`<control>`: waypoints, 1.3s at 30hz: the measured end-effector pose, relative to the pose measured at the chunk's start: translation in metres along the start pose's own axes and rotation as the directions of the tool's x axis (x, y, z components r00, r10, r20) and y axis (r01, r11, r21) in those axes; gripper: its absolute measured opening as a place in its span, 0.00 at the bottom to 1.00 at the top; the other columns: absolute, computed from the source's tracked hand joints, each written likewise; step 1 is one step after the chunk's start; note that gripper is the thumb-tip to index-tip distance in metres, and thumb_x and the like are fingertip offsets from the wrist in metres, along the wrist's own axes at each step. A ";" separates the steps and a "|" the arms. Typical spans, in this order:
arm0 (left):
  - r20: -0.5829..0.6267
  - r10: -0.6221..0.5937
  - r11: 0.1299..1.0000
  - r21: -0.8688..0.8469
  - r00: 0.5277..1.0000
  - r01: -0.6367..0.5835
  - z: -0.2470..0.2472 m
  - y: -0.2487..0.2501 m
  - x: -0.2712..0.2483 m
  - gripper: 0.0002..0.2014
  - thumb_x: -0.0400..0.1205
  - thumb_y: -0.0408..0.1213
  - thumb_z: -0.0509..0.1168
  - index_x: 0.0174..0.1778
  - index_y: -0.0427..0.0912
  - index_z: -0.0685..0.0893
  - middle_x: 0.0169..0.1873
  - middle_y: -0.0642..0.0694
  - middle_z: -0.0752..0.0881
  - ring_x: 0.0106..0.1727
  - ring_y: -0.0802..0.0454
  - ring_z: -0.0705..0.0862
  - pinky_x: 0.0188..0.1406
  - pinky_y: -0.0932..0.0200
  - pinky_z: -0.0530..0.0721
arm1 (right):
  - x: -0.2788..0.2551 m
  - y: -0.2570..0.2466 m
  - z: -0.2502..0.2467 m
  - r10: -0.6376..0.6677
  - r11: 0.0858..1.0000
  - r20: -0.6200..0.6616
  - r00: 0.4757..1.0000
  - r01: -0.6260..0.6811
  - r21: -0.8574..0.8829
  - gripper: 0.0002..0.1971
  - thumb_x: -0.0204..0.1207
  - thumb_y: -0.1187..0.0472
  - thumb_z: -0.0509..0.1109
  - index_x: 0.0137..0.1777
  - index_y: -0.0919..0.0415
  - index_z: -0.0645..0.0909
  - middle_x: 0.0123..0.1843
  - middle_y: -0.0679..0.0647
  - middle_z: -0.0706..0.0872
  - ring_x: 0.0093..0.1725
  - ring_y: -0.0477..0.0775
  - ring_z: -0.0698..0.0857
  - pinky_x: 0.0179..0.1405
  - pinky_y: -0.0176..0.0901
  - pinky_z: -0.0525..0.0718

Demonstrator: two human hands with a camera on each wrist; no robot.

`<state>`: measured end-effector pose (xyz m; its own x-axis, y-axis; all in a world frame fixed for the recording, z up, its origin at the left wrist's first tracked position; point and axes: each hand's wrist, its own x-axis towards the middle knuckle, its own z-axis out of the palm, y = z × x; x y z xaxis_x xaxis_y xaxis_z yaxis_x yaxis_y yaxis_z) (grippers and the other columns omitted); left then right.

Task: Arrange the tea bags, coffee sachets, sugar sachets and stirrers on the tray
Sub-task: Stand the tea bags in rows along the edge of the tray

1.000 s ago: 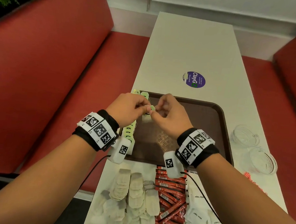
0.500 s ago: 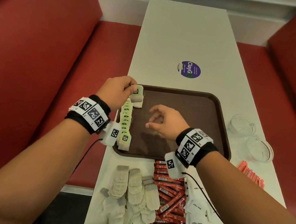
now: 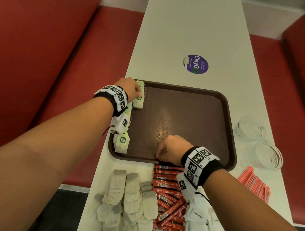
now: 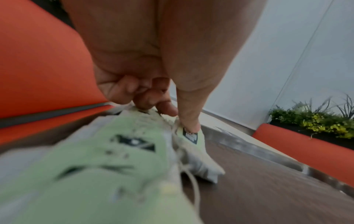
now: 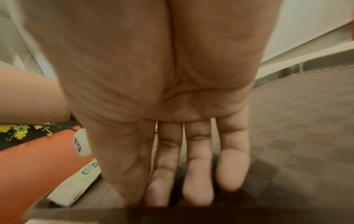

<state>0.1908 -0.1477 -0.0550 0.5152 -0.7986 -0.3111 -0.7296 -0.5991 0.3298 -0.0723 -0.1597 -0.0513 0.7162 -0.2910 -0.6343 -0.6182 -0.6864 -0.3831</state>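
My left hand (image 3: 130, 90) is curled at the brown plastic tray's (image 3: 229, 122) far-left corner, thumb pressing down; my right hand (image 5: 172, 106) hangs flat-fingered over its near edge.

Dim warm light, tray (image 3: 227, 126) glare, wrist cams blurry

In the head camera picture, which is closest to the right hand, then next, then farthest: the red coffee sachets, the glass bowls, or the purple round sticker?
From the right hand:
1. Red coffee sachets, just below the wrist, near the table's front.
2. Glass bowls, off to the right beside the tray.
3. Purple round sticker, far up the table beyond the tray.
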 end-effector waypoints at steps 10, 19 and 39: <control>-0.031 0.003 0.980 0.198 1.000 0.003 0.012 0.017 0.003 0.15 0.81 0.53 0.67 0.46 0.44 0.78 0.49 0.45 0.85 0.49 0.42 0.82 0.45 0.54 0.79 | 0.003 0.004 0.000 -0.045 0.999 0.079 0.996 0.045 -0.004 0.05 0.74 0.49 0.79 0.45 0.48 0.93 0.45 0.43 0.92 0.47 0.49 0.89 0.53 0.51 0.91; -0.105 0.027 0.998 0.052 0.994 -0.022 -0.013 0.026 -0.035 0.17 0.81 0.58 0.66 0.52 0.46 0.79 0.46 0.48 0.85 0.47 0.45 0.82 0.43 0.54 0.78 | -0.010 -0.009 0.004 -0.040 0.991 0.010 0.999 0.041 -0.128 0.11 0.76 0.49 0.74 0.55 0.50 0.89 0.48 0.44 0.89 0.50 0.50 0.87 0.50 0.44 0.86; 0.248 0.247 0.968 -0.009 0.937 -0.252 0.064 -0.044 -0.256 0.19 0.74 0.53 0.77 0.60 0.53 0.87 0.54 0.57 0.84 0.51 0.58 0.81 0.51 0.60 0.80 | -0.030 -0.072 0.058 -0.330 0.883 0.060 0.942 0.331 -0.332 0.15 0.72 0.51 0.77 0.59 0.50 0.89 0.57 0.50 0.89 0.59 0.57 0.83 0.61 0.53 0.84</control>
<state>0.0626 0.0867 -0.0467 0.1913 -0.8818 -0.4310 -0.8320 -0.3787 0.4054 -0.0684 -0.0632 -0.0437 0.8591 -0.0074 -0.5117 -0.2016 -0.9239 -0.3251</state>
